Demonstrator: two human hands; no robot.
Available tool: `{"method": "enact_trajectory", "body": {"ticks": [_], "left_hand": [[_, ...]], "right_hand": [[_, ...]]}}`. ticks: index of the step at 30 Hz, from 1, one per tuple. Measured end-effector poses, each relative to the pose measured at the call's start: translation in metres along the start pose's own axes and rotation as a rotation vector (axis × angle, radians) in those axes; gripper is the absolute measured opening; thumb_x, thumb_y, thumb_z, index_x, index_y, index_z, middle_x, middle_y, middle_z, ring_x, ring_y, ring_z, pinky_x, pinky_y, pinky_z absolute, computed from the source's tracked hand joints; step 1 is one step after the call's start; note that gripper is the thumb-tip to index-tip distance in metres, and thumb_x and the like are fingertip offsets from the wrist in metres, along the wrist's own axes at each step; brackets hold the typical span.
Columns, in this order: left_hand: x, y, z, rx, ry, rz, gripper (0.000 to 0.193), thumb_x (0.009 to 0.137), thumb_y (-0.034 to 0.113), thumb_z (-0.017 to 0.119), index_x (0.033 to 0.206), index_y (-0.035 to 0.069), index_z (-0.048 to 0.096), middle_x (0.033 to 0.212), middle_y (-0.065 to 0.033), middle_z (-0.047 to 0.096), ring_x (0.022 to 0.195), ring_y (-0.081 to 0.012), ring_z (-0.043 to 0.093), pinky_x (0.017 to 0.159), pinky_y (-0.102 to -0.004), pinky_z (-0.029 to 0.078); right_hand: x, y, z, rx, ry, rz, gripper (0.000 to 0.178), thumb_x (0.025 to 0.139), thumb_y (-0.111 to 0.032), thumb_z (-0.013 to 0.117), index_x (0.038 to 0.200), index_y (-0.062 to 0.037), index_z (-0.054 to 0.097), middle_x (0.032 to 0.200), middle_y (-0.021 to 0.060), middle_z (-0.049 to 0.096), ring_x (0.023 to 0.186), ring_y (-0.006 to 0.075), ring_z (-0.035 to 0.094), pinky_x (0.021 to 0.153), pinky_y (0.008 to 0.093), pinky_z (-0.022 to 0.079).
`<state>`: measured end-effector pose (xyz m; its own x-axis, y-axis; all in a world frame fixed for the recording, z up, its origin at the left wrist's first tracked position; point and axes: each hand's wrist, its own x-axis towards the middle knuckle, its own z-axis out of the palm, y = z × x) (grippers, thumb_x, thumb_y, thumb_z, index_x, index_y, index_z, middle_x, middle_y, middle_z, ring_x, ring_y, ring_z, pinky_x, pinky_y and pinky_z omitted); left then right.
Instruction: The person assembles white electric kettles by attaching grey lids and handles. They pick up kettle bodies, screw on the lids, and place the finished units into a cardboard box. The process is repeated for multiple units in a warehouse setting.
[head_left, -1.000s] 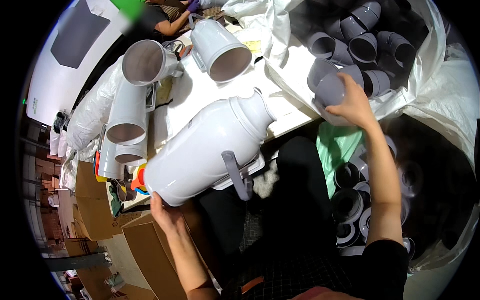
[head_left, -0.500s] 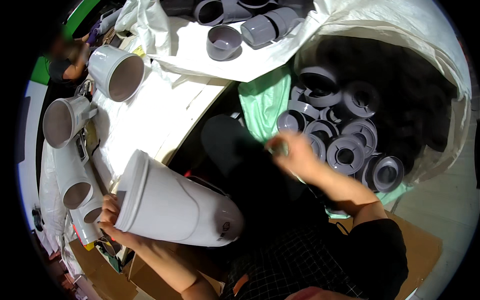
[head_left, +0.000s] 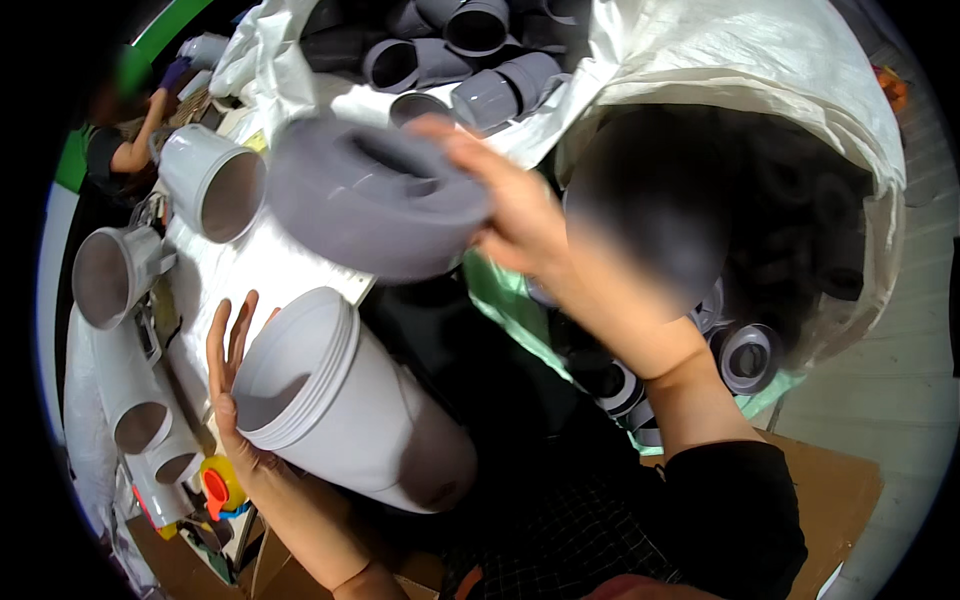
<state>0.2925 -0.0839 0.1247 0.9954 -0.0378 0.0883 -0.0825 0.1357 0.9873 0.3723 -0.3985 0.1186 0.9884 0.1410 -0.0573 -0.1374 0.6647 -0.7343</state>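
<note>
A pale grey, bucket-like container (head_left: 400, 430) lies tilted across my lap, its ridged, open mouth facing up and left. My left hand (head_left: 238, 400) rests against its rim, fingers stretched out and apart, with the palm beside the mouth. Above the container, my right hand (head_left: 515, 205) grips a wide grey ring-shaped lid (head_left: 375, 215) by its right edge. A dark slot or opening shows in the lid, which is smeared by motion. The lid is apart from the container's rim.
To the right, a big white sack (head_left: 880, 240) holds several grey ringed parts (head_left: 750, 357) and a blurred dark mass. Another white sack at the top holds grey cups (head_left: 487, 98). White pitchers (head_left: 215, 185) stand along the left table. Cardboard (head_left: 835, 500) lies below. Another person (head_left: 130, 150) is at far left.
My right hand has come from the sack toward the upper left and now holds the grey lid. The container has turned so its mouth shows. My left fingers have straightened.
</note>
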Motion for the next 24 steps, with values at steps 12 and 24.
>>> {"method": "enact_trajectory", "body": {"ticks": [12,24], "left_hand": [[-0.056,-0.012,-0.035,-0.076,0.321,0.142,0.109,0.07,0.076,0.077,0.145,0.007,0.037,0.138,-0.0163,0.052,0.124,-0.0293,0.057,0.106,-0.0443,0.051],[-0.048,0.003,-0.034,0.784,0.13,0.667,0.083,0.046,0.025,0.095,0.113,0.008,0.049,0.104,-0.0106,0.049,0.095,-0.0284,0.05,0.09,-0.0449,0.042]], "right_hand": [[-0.046,0.112,0.102,-0.185,-0.369,0.005,0.1,0.07,-0.033,0.08,0.153,-0.0067,0.03,0.127,0.0091,0.055,0.117,0.0203,0.053,0.105,0.0344,0.041],[-0.023,0.128,0.062,-0.819,-0.595,-0.843,0.085,0.062,-0.052,0.094,0.121,-0.0049,0.055,0.12,0.0113,0.058,0.112,0.0291,0.056,0.113,0.0557,0.034]]}}
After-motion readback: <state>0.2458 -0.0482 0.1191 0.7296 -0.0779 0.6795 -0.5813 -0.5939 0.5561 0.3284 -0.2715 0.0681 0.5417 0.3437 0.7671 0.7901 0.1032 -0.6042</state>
